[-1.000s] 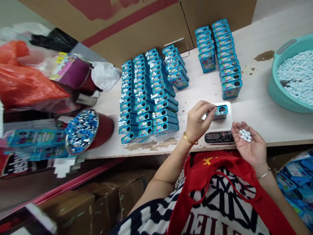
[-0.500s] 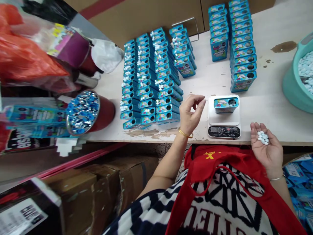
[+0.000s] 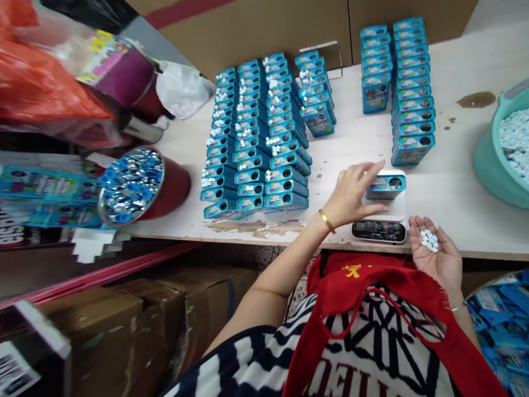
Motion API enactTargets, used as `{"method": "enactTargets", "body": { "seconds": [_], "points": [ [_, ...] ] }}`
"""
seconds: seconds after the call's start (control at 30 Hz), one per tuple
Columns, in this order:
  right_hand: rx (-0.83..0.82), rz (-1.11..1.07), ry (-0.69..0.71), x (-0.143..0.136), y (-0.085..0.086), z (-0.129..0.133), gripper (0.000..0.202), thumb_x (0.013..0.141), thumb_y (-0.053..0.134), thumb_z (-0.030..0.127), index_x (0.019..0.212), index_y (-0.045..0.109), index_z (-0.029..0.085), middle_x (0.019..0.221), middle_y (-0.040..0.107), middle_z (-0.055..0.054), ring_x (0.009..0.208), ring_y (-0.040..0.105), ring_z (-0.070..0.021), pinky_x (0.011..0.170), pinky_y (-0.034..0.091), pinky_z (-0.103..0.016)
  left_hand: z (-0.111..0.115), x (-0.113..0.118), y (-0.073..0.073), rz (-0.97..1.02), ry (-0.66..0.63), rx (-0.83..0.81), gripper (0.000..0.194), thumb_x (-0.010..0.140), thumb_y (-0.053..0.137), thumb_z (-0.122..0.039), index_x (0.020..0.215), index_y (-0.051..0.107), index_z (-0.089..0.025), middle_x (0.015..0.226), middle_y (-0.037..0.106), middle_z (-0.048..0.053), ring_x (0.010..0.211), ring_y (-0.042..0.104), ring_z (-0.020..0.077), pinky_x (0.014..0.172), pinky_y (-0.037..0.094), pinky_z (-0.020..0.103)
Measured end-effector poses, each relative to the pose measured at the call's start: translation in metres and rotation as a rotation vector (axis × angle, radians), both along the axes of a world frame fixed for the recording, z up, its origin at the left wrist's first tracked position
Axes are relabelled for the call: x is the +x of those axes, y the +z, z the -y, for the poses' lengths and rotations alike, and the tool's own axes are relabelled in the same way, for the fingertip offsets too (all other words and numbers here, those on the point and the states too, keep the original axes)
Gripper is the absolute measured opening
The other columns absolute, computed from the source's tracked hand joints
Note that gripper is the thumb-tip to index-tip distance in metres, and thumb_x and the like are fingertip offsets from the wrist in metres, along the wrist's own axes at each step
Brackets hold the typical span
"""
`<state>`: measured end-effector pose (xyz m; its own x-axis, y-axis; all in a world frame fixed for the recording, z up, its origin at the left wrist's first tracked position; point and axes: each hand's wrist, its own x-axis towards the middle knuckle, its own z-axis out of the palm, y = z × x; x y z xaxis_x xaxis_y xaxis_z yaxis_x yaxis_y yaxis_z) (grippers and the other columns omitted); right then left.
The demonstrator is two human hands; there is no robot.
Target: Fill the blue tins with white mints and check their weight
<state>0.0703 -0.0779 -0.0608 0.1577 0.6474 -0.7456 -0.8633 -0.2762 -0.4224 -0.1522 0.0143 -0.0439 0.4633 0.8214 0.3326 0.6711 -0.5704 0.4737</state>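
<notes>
A blue candy box stands on a small white digital scale at the table's front edge. Over the scale's left side reaches my left hand, thumb and fingers spread on the near and far sides of the box's left end; a touch cannot be made out. My right hand lies palm up just right of the scale, fingers apart, with several white candies resting in the palm. Rows of blue boxes stand to the left, many with white candies on top.
Two more rows of blue boxes stand behind the scale. On the right is a turquoise tub of white candies. A red bucket of blue and silver pieces stands left. A wire stand is at the back, by cardboard.
My left hand has moved right to the box on the scale, and its fingers have spread from a pinch. My right hand, with the candies, has come closer to the scale. The view has shifted slightly.
</notes>
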Motion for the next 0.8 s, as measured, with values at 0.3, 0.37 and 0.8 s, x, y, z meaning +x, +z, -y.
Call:
{"method": "enactTargets", "body": {
  "seconds": [0.3, 0.37, 0.8],
  "points": [
    [0.064, 0.047, -0.03, 0.026, -0.018, 0.006, 0.025, 0.081, 0.06, 0.018, 0.104, 0.067, 0.013, 0.112, 0.073, -0.01, 0.117, 0.066, -0.0224, 0.096, 0.058, -0.032, -0.123, -0.02, 0.021, -0.218, 0.243, 0.0, 0.032, 0.085, 0.062, -0.021, 0.117, 0.06, -0.015, 0.109, 0.064, 0.01, 0.1, 0.057, 0.0234, 0.089, 0.043, 0.034],
    [0.036, 0.039, -0.049, 0.028, -0.018, 0.006, 0.024, 0.082, 0.058, 0.017, 0.104, 0.067, 0.013, 0.112, 0.073, -0.011, 0.116, 0.066, -0.0221, 0.095, 0.058, -0.032, -0.162, -0.016, 0.012, -0.247, 0.243, -0.043, 0.036, 0.084, 0.063, -0.02, 0.12, 0.059, -0.015, 0.113, 0.064, 0.01, 0.103, 0.057, 0.0237, 0.092, 0.043, 0.033],
    [-0.042, 0.012, -0.039, 0.023, -0.018, 0.003, 0.026, 0.082, 0.058, 0.018, 0.105, 0.068, 0.015, 0.115, 0.072, -0.01, 0.116, 0.066, -0.0231, 0.094, 0.059, -0.033, -0.217, -0.019, 0.002, -0.343, 0.422, 0.059, 0.037, 0.086, 0.06, -0.014, 0.123, 0.054, -0.013, 0.129, 0.054, 0.015, 0.119, 0.046, 0.0294, 0.101, 0.037, 0.044]
  ]
}}
